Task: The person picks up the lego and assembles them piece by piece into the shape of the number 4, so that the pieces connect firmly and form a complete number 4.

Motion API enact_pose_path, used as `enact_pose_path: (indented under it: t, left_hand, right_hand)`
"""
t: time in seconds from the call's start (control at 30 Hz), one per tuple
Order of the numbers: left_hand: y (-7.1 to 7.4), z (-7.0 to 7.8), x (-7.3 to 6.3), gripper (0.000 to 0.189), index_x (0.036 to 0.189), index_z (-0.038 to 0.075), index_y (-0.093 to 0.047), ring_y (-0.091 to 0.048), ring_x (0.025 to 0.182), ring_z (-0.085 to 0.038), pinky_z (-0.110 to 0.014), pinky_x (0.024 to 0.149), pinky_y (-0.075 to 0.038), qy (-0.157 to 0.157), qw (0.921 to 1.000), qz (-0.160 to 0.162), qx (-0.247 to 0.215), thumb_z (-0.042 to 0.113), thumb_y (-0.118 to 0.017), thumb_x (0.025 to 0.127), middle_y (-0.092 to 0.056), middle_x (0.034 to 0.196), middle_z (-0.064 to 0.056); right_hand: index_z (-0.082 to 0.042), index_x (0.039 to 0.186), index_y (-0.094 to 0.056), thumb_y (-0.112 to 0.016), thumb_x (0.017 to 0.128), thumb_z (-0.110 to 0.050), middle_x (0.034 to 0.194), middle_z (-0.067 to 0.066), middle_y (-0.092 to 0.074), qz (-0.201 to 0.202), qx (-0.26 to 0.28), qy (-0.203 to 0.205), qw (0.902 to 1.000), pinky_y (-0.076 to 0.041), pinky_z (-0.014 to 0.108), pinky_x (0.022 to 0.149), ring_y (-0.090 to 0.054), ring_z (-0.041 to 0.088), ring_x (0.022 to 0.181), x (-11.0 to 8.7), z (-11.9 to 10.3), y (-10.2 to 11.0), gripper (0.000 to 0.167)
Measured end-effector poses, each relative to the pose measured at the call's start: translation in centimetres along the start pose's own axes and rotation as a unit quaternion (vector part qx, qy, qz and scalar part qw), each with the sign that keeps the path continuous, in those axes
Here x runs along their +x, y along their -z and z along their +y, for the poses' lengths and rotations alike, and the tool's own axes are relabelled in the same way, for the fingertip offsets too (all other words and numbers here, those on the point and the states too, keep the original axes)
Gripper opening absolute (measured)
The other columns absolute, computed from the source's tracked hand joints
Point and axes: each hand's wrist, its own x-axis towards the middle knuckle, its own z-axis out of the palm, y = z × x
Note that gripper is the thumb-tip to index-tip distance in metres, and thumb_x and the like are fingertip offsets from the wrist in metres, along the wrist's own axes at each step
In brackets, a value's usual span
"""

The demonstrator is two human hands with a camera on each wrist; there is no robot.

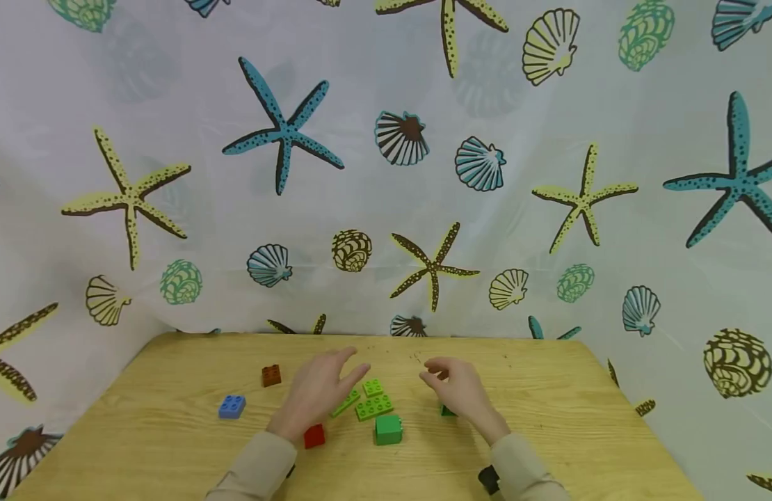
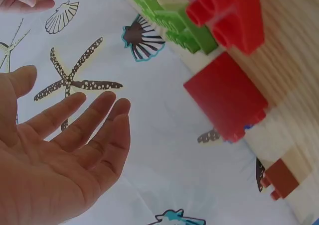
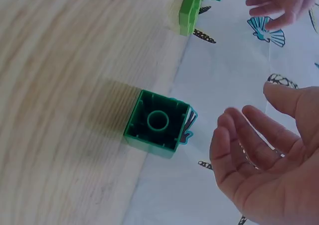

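Observation:
My left hand (image 1: 320, 383) hovers over the table, its fingers stretched and slightly bent. Nothing lies in its palm in the left wrist view. Just under that forearm is a red brick (image 1: 314, 436); the left wrist view shows two, a nearer studded one (image 2: 234, 16) and a plain-sided one (image 2: 227, 98). My right hand (image 1: 459, 390) is raised with loosely curved fingers, holding nothing. Below it a dark green brick (image 3: 157, 120) lies on its side, hollow underside showing, partly hidden in the head view. Between the hands sit lime green bricks (image 1: 374, 407) and a green brick (image 1: 389, 429).
Left of my left hand are a blue brick (image 1: 232, 406) and a reddish-brown brick (image 1: 271, 376). The wooden table (image 1: 549, 417) ends at a white curtain (image 1: 361, 209) printed with starfish and shells, which stands behind and on both sides.

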Motion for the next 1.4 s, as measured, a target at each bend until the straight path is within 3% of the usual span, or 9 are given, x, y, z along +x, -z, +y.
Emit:
enact_pose_path:
  t: [0.13,0.3,0.43,0.63,0.8,0.93,1.03,1.13,1.4]
  left_hand:
    - [0.0,0.3,0.2,0.049,0.128,0.014,-0.063,-0.066,0.101,-0.022,-0.043,0.084,-0.055,0.027,0.994,-0.026,-0.102,0.05,-0.058,0.095,-0.07,0.115,-0.007]
    - [-0.9,0.0,0.5,0.037,0.119,0.016,-0.067,-0.064,0.095,-0.014,-0.038,0.081,-0.055,0.064,0.9693,-0.057,-0.231,0.042,-0.064,0.094,-0.069,0.105,0.0]
    - [-1.3,0.0,0.5,0.031,0.115,0.015,-0.069,-0.063,0.095,-0.014,-0.039,0.083,-0.054,0.075,0.9548,-0.08,-0.276,0.037,-0.066,0.094,-0.068,0.105,0.001]
    - [-1.5,0.1,0.4,0.027,0.115,0.012,-0.069,-0.062,0.097,-0.016,-0.043,0.084,-0.055,0.057,0.9275,-0.15,-0.338,0.028,-0.068,0.093,-0.068,0.109,-0.004]
    - [-1.8,0.3,0.3,0.029,0.117,0.005,-0.067,-0.063,0.096,-0.018,-0.04,0.082,-0.056,0.039,0.9078,-0.204,-0.364,0.015,-0.071,0.09,-0.069,0.109,-0.01]
    - [-2.5,0.3,0.3,0.034,0.117,0.001,-0.067,-0.064,0.094,-0.017,-0.036,0.084,-0.055,0.021,0.9073,-0.226,-0.354,0.012,-0.075,0.086,-0.069,0.111,-0.014]
    - [-3.1,0.3,0.2,0.037,0.116,-0.002,-0.067,-0.065,0.095,-0.017,-0.034,0.087,-0.055,0.009,0.9097,-0.237,-0.341,0.011,-0.078,0.083,-0.069,0.111,-0.014]
    - [-3.5,0.5,0.3,0.037,0.115,-0.003,-0.068,-0.066,0.096,-0.02,-0.035,0.088,-0.055,0.0,0.9071,-0.248,-0.34,0.009,-0.079,0.082,-0.07,0.111,-0.015]
    - [-3.8,1.0,0.4,0.039,0.117,-0.003,-0.068,-0.064,0.102,-0.021,-0.039,0.094,-0.052,-0.009,0.9016,-0.277,-0.332,0.008,-0.079,0.081,-0.069,0.115,-0.014]
  right_hand:
    - [-0.01,0.112,-0.072,-0.067,0.094,-0.023,0.102,0.003,-0.072,-0.011,0.055,-0.036,0.9977,-0.053,0.033,0.073,-0.064,0.016,0.088,0.3,1.2,0.7,0.023]
    - [-0.008,0.113,-0.071,-0.067,0.094,-0.022,0.106,0.007,-0.071,-0.066,0.133,-0.056,0.9873,-0.055,0.036,0.072,-0.065,0.02,0.089,0.3,2.8,1.5,0.024]
    - [-0.004,0.116,-0.069,-0.066,0.095,-0.021,0.11,0.013,-0.07,-0.114,0.182,-0.056,0.975,-0.055,0.039,0.073,-0.065,0.026,0.091,0.3,3.7,2.1,0.027]
    - [0.005,0.119,-0.064,-0.066,0.094,-0.017,0.113,0.019,-0.067,-0.113,0.2,-0.074,0.9704,-0.056,0.046,0.076,-0.063,0.019,0.086,0.3,4.6,2.7,0.033]
    - [0.003,0.129,-0.058,-0.067,0.094,-0.018,0.13,0.026,-0.055,-0.147,0.189,-0.088,0.9669,-0.054,0.044,0.081,-0.06,0.024,0.104,0.3,5.4,3.2,0.042]
    - [0.001,0.136,-0.053,-0.068,0.093,-0.019,0.138,0.027,-0.047,-0.184,0.203,-0.116,0.9546,-0.053,0.041,0.079,-0.055,0.029,0.115,0.5,6.1,3.3,0.05]
    - [0.0,0.137,-0.052,-0.069,0.092,-0.017,0.142,0.026,-0.044,-0.202,0.223,-0.147,0.9422,-0.053,0.038,0.077,-0.054,0.03,0.117,0.6,6.4,3.3,0.051]
    - [-0.001,0.138,-0.053,-0.071,0.09,-0.015,0.147,0.026,-0.041,-0.217,0.231,-0.17,0.9329,-0.053,0.035,0.074,-0.053,0.027,0.119,0.7,6.6,3.2,0.053]
    - [-0.001,0.14,-0.05,-0.07,0.091,-0.013,0.145,0.025,-0.044,-0.246,0.227,-0.177,0.9256,-0.048,0.031,0.067,-0.05,0.015,0.081,0.8,7.1,3.0,0.055]
